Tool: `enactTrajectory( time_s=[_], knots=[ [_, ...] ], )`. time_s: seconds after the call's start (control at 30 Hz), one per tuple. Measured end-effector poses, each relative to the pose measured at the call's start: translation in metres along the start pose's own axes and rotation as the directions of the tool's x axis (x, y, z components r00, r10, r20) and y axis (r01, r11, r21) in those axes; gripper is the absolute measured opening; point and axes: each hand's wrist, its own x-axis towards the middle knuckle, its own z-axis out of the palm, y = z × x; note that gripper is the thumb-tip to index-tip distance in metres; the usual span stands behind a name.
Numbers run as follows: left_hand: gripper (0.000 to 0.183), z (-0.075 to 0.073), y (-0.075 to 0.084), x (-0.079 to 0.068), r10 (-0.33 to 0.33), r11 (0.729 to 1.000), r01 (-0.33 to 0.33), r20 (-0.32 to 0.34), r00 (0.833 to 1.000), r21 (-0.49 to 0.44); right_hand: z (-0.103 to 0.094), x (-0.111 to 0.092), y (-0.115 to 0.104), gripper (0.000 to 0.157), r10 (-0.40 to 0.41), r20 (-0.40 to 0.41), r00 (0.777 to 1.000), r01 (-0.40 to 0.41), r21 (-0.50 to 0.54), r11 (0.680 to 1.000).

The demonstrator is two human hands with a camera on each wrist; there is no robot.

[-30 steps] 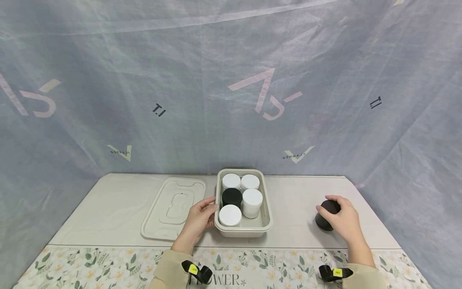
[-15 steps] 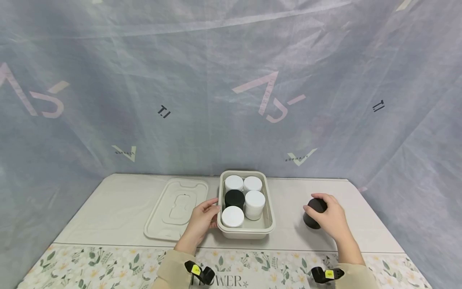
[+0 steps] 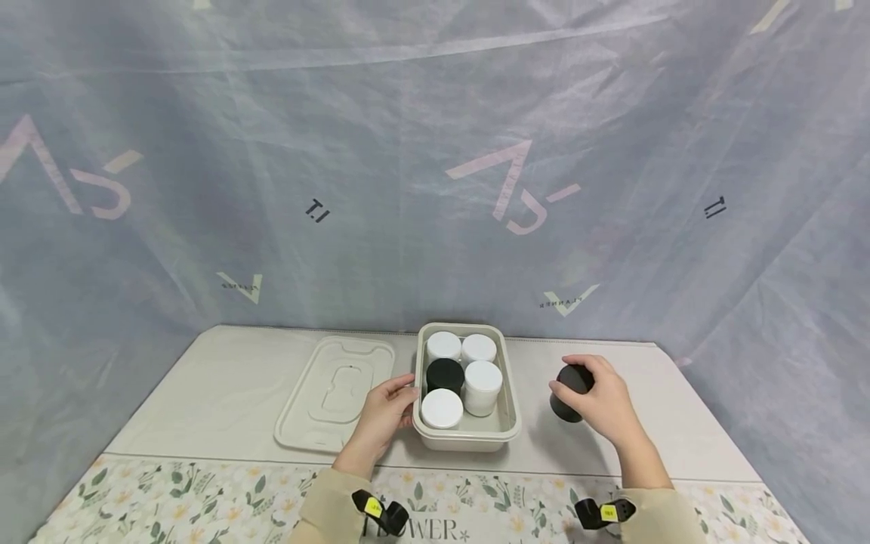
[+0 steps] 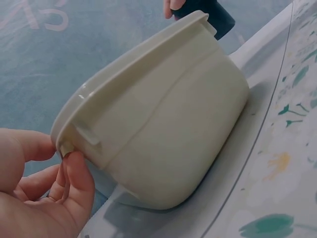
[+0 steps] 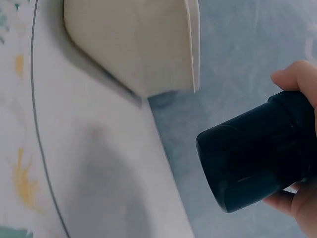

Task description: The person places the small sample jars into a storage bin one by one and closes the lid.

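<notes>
My right hand (image 3: 606,400) grips a black jar (image 5: 250,156) by its lid end, thumb on one side and fingers on the other. The jar hangs in the air right of a beige plastic container (image 3: 469,444), with its shadow on the mat below. At the container's left side, my left hand (image 3: 377,423) pinches the rim between thumb and fingers (image 4: 79,176). Inside stand several jars with white lids, among them a taller white jar (image 3: 482,389), and one black-lidded jar (image 3: 445,373). Bare floor shows at the container's front right corner.
The container's flat beige lid (image 3: 334,393) lies on the mat to the left, close behind my left wrist. A grey-blue cloth (image 3: 381,189) hangs along the back and sides. The mat's front strip (image 3: 224,491) has a flower print.
My right hand has carried the black jar leftward, closer to the container. The left hand keeps its hold on the rim, and the head view has shifted slightly.
</notes>
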Motion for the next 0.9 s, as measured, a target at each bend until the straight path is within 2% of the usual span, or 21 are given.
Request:
enactTrajectory(
  time_s=[0.4, 0.57, 0.9],
  knots=[
    [0.046, 0.001, 0.003, -0.001, -0.017, 1.000, 0.017, 0.003, 1.000, -0.005, 0.000, 0.012, -0.031, 0.044, -0.112, 0.045, 0.993, 0.108, 0.080, 0.991],
    [0.047, 0.000, 0.002, -0.001, -0.011, 1.000, 0.011, 0.005, 1.000, -0.018, -0.001, 0.016, -0.048, 0.042, -0.183, 0.051, 0.982, 0.175, 0.126, 0.976],
    [0.045, 0.000, 0.000, 0.002, -0.018, 1.000, 0.018, -0.007, 1.000, -0.018, 0.011, 0.014, -0.073, 0.038, -0.261, 0.108, 0.959, 0.229, 0.247, 0.942]
  ],
)
